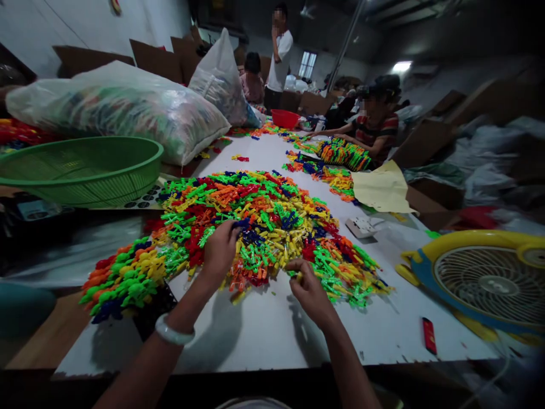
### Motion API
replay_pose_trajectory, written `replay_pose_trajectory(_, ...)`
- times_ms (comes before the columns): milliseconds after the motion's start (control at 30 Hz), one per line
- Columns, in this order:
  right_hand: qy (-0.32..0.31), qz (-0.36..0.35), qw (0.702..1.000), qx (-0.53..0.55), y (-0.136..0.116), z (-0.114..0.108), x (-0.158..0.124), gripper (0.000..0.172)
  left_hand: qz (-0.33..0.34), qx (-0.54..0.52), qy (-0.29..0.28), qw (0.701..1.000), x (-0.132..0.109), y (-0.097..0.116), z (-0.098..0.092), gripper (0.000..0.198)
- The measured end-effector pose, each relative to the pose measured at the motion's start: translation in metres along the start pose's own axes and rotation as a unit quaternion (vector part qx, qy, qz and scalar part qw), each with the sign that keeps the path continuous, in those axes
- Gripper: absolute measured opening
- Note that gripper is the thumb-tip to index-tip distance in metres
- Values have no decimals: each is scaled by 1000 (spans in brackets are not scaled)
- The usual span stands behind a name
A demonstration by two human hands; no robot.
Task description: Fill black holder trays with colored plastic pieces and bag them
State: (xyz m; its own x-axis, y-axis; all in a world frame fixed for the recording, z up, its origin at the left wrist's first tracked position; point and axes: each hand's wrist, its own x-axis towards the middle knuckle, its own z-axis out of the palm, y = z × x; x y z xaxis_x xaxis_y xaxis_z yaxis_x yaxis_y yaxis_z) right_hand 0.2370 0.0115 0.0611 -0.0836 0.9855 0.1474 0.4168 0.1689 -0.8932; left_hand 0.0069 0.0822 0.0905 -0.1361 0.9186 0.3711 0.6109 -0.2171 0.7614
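Green basket point(123, 165), left edge. Left hand point(220, 250), mid-frame, pinches blue plastic piece point(242, 223) over multicolored pile point(272, 218), frame center. Right hand point(310, 291), right of center, fingers curled on yellow piece point(300, 277). Fan point(494, 284), lower right.

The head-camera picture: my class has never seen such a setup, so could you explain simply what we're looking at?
There is no machine here, only a person's two bare hands. The single view comes from a camera worn on that person's head, looking forward and down. On the white table lies a big heap of colourful plastic pieces, with a yellow-and-blue fan at the right. The left hand, above a pale bracelet, has a dark blue piece in its grip. The right hand seems to pinch something small and yellow, too unclear to name.
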Motion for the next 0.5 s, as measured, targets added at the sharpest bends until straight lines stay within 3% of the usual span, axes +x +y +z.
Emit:
replay_pose_trajectory(67, -88, 5, 993, 79, -14, 4, -8, 24, -128, -195, 13, 972, -24, 5, -5, 33)
replay_pose_trajectory(133, -127, 29, 984, 126, -23, 12, -15, 34, -248, -372, -2, 895, -51, 11, -3, 46)
replay_pose_trajectory(200, -113, 22, 989, 98, -27, 22, -21, 44, -323, -450, -20, 832, -75, 17, 2, 58)
replay_pose_trajectory(267, -92, -16, 994, 49, -26, 28, -26, 49, -362, -484, -26, 796, -92, 21, 7, 61)
replay_pose_trajectory(367, -76, -18, 996, 33, -23, 29, -32, 39, -376, -503, -24, 778, -103, 21, 11, 55)
replay_pose_trajectory(500, -39, 27, 999, -9, -24, 25, -41, 19, -353, -488, -7, 798, -102, 21, 12, 52)
